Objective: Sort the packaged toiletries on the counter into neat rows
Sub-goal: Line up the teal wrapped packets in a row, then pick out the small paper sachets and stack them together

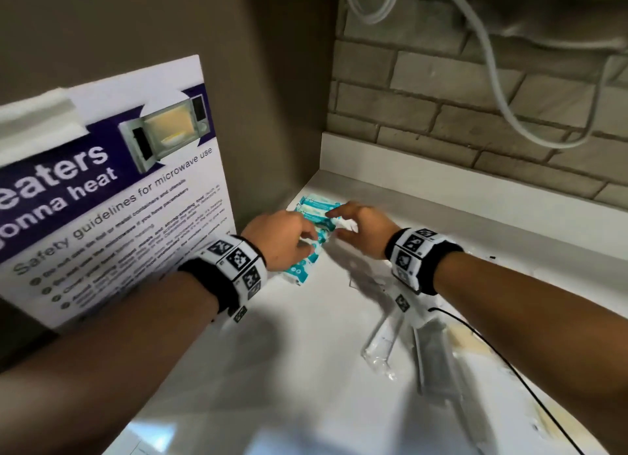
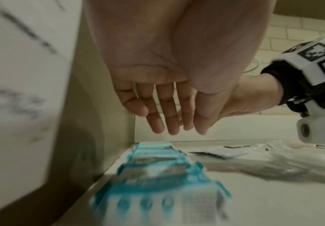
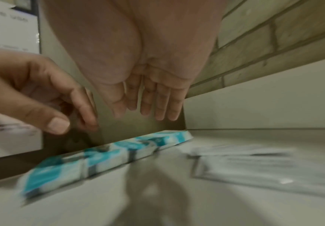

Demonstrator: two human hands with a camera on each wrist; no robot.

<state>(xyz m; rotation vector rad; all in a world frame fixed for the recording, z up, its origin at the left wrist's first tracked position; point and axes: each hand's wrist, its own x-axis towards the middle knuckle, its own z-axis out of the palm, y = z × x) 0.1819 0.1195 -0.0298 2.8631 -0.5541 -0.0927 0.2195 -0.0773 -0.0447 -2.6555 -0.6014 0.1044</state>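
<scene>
A row of teal-and-white toiletry packets (image 1: 314,232) runs along the left wall of the white counter (image 1: 289,369). They lie edge to edge in the left wrist view (image 2: 157,175) and the right wrist view (image 3: 107,154). My left hand (image 1: 311,245) hovers over the near half of the row with straight fingers (image 2: 158,122), holding nothing. My right hand (image 1: 336,221) hovers beside the far half, fingers (image 3: 161,107) straight and empty. Neither hand visibly touches a packet. The hands hide the middle of the row in the head view.
A microwave safety poster (image 1: 112,196) leans on the left wall next to the row. Clear-wrapped long items (image 1: 382,342) and white sachets (image 3: 264,166) lie to the right on the counter. A thin black cable (image 1: 509,366) crosses there. A brick wall (image 1: 458,90) backs the counter.
</scene>
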